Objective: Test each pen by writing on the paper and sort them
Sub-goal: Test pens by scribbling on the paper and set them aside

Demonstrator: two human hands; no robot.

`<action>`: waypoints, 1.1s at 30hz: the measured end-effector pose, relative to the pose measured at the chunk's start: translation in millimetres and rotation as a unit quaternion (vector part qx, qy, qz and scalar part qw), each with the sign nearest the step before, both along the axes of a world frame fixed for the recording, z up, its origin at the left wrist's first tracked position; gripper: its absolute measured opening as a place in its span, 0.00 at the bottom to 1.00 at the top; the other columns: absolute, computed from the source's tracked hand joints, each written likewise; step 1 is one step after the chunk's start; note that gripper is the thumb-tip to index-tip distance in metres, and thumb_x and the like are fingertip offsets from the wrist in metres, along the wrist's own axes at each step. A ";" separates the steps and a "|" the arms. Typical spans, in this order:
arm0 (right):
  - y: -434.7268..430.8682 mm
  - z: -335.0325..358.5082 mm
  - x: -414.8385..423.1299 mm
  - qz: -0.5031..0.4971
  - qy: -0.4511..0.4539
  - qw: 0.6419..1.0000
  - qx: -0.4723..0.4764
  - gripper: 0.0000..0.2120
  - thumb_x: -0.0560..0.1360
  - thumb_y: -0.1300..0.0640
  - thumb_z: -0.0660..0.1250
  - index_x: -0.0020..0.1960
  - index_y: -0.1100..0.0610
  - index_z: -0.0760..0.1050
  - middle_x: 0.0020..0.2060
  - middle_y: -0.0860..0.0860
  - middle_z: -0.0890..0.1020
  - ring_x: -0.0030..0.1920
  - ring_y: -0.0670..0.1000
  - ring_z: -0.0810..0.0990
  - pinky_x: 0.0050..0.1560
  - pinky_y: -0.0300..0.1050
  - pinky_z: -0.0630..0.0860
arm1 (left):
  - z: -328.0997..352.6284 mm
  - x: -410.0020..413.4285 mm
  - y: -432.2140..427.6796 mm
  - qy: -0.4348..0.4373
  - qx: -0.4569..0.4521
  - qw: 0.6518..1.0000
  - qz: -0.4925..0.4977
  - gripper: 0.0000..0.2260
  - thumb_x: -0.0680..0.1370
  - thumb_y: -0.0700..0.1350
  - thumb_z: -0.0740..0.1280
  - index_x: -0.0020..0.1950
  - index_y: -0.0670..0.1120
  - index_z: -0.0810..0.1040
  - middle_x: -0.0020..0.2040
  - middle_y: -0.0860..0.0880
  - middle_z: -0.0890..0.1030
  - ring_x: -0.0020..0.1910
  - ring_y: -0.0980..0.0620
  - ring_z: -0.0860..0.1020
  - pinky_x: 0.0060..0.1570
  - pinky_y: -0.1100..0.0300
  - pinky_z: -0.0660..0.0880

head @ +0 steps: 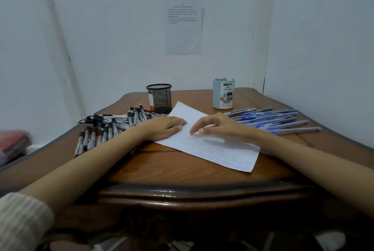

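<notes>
Sleeve [22,222] pushed back at the near left, a person stretches both bare forearms across a wooden table [182,171] toward the paper [212,149], which lies slantwise at its centre, faint scribbles covering its near half. Left hand [164,129] presses flat on the sheet's left edge, fingers straight; right hand [220,126] rests loosely curled, fingertips touching the paper, and neither holds a pen. Black pens [109,127] lie heaped just left of the sheet, blue pens [273,119] fanned to its right; a mesh cup [159,97] and a pale blue organizer [223,93] stand at the far side. With the left forearm close beside the black heap, a careless sweep could roll pens off the near-left edge or muddle tested with untested, and lifting the flat hand could let the sheet skid mid-stroke.
</notes>
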State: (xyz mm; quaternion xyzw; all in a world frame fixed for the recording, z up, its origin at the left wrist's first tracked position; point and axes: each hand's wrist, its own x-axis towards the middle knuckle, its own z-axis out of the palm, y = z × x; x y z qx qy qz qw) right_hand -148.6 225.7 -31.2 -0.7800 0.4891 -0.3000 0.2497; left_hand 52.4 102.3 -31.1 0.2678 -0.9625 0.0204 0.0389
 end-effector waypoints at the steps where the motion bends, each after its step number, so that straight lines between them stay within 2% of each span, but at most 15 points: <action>1: -1.1 0.6 -0.6 -0.018 0.016 0.999 -0.025 0.07 0.78 0.59 0.64 0.52 0.52 0.79 0.52 0.44 0.81 0.54 0.40 0.77 0.56 0.33 0.71 | 1.8 0.4 1.2 -0.004 -0.020 1.000 -0.008 0.19 0.83 0.49 0.51 0.73 0.47 0.64 0.72 0.48 0.68 0.69 0.50 0.67 0.68 0.58 0.60; 4: -1.7 3.9 -8.6 -0.083 0.100 0.990 -0.060 0.08 0.77 0.59 0.64 0.54 0.53 0.79 0.52 0.44 0.78 0.54 0.43 0.74 0.53 0.33 0.69 | 8.8 -1.9 3.7 -0.032 -0.065 0.997 -0.019 0.18 0.83 0.48 0.52 0.71 0.46 0.66 0.68 0.47 0.71 0.63 0.48 0.72 0.64 0.54 0.67; 6: 0.5 6.3 -18.5 -0.133 0.137 0.978 -0.078 0.09 0.77 0.60 0.64 0.55 0.55 0.79 0.53 0.46 0.78 0.53 0.43 0.73 0.53 0.35 0.67 | 12.9 -6.4 5.9 -0.052 -0.065 0.997 -0.003 0.17 0.82 0.48 0.53 0.70 0.47 0.67 0.67 0.47 0.73 0.61 0.47 0.74 0.61 0.52 0.69; 9: 4.5 8.1 -30.0 -0.188 0.169 0.961 -0.116 0.09 0.76 0.61 0.64 0.54 0.57 0.80 0.55 0.51 0.80 0.54 0.46 0.75 0.51 0.36 0.66 | 16.9 -15.0 13.1 -0.066 -0.040 0.996 0.032 0.16 0.82 0.47 0.53 0.70 0.48 0.67 0.65 0.46 0.73 0.60 0.47 0.73 0.59 0.54 0.68; 13: 11.6 -1.1 -34.4 -0.237 0.208 0.941 -0.119 0.10 0.76 0.60 0.64 0.55 0.56 0.80 0.57 0.54 0.79 0.57 0.52 0.75 0.51 0.39 0.67 | 9.5 -30.6 32.2 -0.040 -0.024 0.993 0.107 0.17 0.82 0.44 0.52 0.70 0.44 0.65 0.68 0.42 0.70 0.65 0.43 0.69 0.61 0.54 0.66; 17: 19.1 -8.2 -31.5 -0.239 0.257 0.929 -0.121 0.12 0.77 0.57 0.61 0.58 0.55 0.77 0.60 0.56 0.76 0.58 0.53 0.74 0.54 0.42 0.67 | -4.3 -35.7 40.6 0.024 -0.027 0.989 0.145 0.17 0.82 0.42 0.50 0.69 0.41 0.66 0.67 0.40 0.70 0.63 0.42 0.70 0.62 0.50 0.68; 21: 23.0 -7.9 -31.5 -0.239 0.285 0.920 -0.124 0.13 0.78 0.57 0.59 0.60 0.55 0.76 0.61 0.56 0.76 0.60 0.54 0.73 0.60 0.46 0.68 | -4.3 -32.0 39.1 0.023 -0.026 0.989 0.145 0.18 0.82 0.44 0.50 0.70 0.42 0.65 0.69 0.41 0.68 0.66 0.43 0.68 0.65 0.49 0.66; 25: 26.4 -10.3 -30.9 -0.247 0.288 0.917 -0.128 0.13 0.78 0.57 0.58 0.60 0.54 0.76 0.61 0.57 0.76 0.61 0.54 0.72 0.62 0.49 0.68 | -5.2 -34.8 36.3 0.022 -0.033 0.990 0.137 0.18 0.82 0.44 0.50 0.71 0.43 0.65 0.70 0.41 0.68 0.67 0.43 0.68 0.66 0.50 0.65; 33: 23.9 -13.2 -29.8 -0.251 0.284 0.916 -0.131 0.14 0.78 0.57 0.58 0.61 0.54 0.75 0.62 0.55 0.75 0.62 0.54 0.70 0.61 0.46 0.66 | -7.5 -33.5 36.5 0.021 -0.048 0.991 0.124 0.18 0.82 0.44 0.49 0.70 0.42 0.66 0.67 0.41 0.70 0.64 0.42 0.70 0.64 0.49 0.67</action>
